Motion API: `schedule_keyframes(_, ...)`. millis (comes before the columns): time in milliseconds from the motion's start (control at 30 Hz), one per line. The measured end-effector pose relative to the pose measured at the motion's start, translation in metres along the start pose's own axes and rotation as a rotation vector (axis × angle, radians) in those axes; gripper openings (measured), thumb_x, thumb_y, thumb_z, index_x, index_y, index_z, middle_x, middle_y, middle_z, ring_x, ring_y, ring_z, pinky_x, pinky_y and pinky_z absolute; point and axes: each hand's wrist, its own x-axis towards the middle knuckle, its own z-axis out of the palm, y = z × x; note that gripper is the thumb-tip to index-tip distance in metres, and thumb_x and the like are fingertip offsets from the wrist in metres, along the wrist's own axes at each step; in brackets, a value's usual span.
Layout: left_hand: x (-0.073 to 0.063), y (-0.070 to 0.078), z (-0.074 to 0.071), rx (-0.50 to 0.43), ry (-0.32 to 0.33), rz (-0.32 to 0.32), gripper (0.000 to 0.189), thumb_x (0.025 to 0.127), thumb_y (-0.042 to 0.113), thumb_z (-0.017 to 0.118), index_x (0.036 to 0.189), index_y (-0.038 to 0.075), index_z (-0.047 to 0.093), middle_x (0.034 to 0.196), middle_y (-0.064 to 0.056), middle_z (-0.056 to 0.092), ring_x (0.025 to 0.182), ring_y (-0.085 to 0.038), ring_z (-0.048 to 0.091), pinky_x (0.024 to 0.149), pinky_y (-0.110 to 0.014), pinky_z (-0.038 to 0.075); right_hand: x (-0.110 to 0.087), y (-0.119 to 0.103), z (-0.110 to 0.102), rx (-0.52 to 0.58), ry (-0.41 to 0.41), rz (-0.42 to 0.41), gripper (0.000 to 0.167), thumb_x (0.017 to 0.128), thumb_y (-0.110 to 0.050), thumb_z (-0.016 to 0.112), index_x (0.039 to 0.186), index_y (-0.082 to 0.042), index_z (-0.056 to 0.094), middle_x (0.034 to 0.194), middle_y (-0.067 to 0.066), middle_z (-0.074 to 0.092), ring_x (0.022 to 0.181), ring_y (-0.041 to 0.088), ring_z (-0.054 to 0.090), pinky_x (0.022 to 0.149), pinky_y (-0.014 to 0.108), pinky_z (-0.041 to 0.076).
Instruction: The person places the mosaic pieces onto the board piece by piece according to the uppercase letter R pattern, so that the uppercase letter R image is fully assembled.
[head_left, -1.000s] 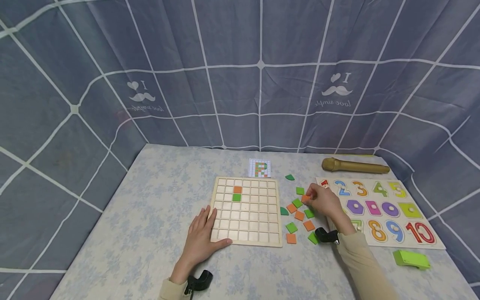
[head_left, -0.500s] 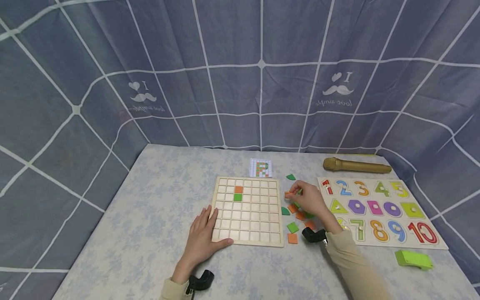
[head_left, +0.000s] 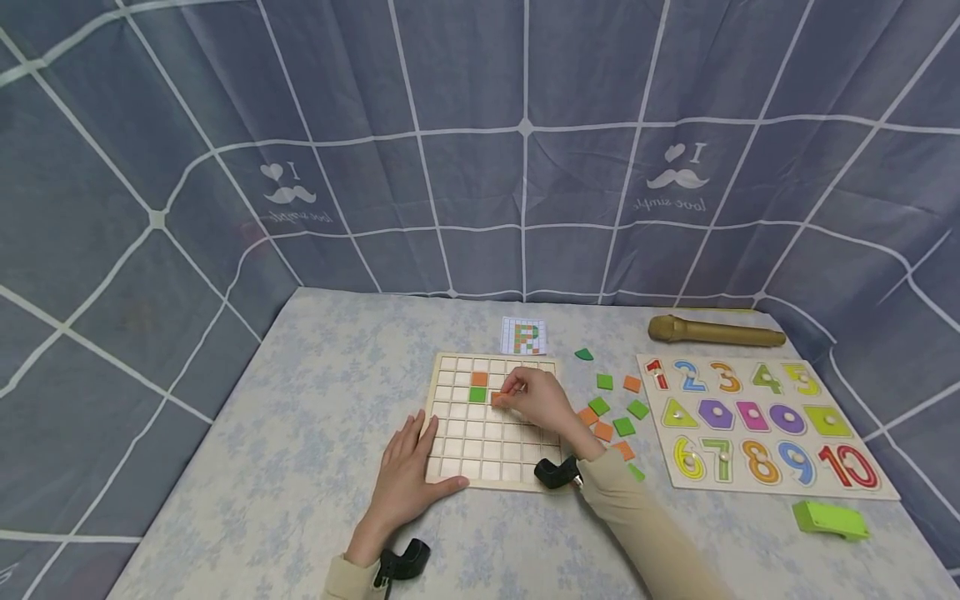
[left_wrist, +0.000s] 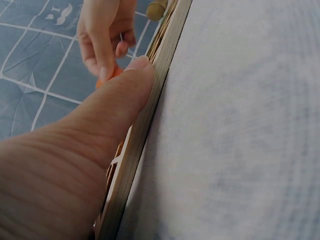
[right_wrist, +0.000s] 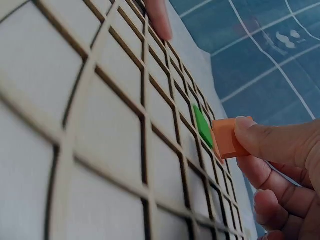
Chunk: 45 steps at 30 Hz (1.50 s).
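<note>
Pinches a flat, square orange tile (right_wrist: 226,138) in the right grip (head_left: 542,401) — narrow, with the thumb pressed on the smooth face. Holds it tilted over the pale wooden grid board (head_left: 480,454), just right of a green tile (head_left: 477,394) set flat in its cell; cannot tell whether touching the wood. Rests the left grip (head_left: 408,468), wide and holding nothing, along the board's left edge — with the thumb on the squared near rim. Finds loose, thin square tiles (head_left: 604,382) scattered on the floral cloth-covered table (head_left: 300,433).

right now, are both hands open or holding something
Left hand: open, at a corner of the grid board.
Right hand: closed, pinching an orange tile.
</note>
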Motion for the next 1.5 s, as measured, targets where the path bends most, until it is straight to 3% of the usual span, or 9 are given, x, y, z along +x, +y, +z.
schedule_keyframes(233,-0.001,-0.001,0.002,0.006,0.023,0.016,0.102,0.073,0.058,0.074,0.146,-0.001,0.034,0.15,-0.024,0.025,0.138,-0.04,0.017,0.107,-0.056,0.017,0.008,-0.012,0.022,-0.025,-0.039,0.009,0.019,0.079,-0.025,0.08,0.074,-0.017,0.063,0.069,-0.009,0.059,0.061,0.009,0.054,0.057,0.029,0.044)
schedule_keyframes(500,-0.002,-0.002,0.001,0.001,-0.005,-0.011,0.102,0.074,0.059,0.072,0.148,0.001,0.031,0.152,-0.021,0.022,0.14,-0.037,0.014,0.109,-0.054,0.014,0.011,-0.013,0.034,-0.114,-0.055,0.0,0.015,0.08,-0.026,0.078,0.075,-0.019,0.066,0.067,-0.011,0.057,0.058,0.006,0.052,0.055,0.026,0.044)
schedule_keyframes(700,-0.001,-0.004,0.002,0.011,0.023,0.007,0.1,0.074,0.055,0.074,0.147,0.0,0.033,0.151,-0.023,0.023,0.139,-0.04,0.016,0.108,-0.056,0.015,0.011,-0.016,0.036,-0.147,-0.064,-0.022,0.013,0.082,-0.026,0.077,0.075,-0.018,0.069,0.067,-0.011,0.059,0.058,0.006,0.052,0.054,0.025,0.045)
schedule_keyframes(933,-0.003,-0.005,0.001,0.001,-0.009,-0.025,0.102,0.074,0.058,0.072,0.149,0.003,0.03,0.153,-0.02,0.019,0.141,-0.036,0.012,0.109,-0.055,0.013,0.01,-0.018,0.036,-0.174,-0.075,-0.038,0.011,0.083,-0.024,0.075,0.074,-0.02,0.071,0.066,-0.012,0.059,0.057,0.005,0.051,0.053,0.025,0.043)
schedule_keyframes(1500,0.0,-0.003,0.003,-0.007,-0.019,-0.017,0.102,0.074,0.058,0.073,0.148,0.002,0.03,0.153,-0.02,0.019,0.141,-0.036,0.011,0.11,-0.053,0.013,0.009,-0.015,0.032,-0.217,-0.1,-0.051,0.011,0.085,-0.023,0.073,0.075,-0.021,0.072,0.068,-0.013,0.059,0.058,0.005,0.051,0.054,0.025,0.044)
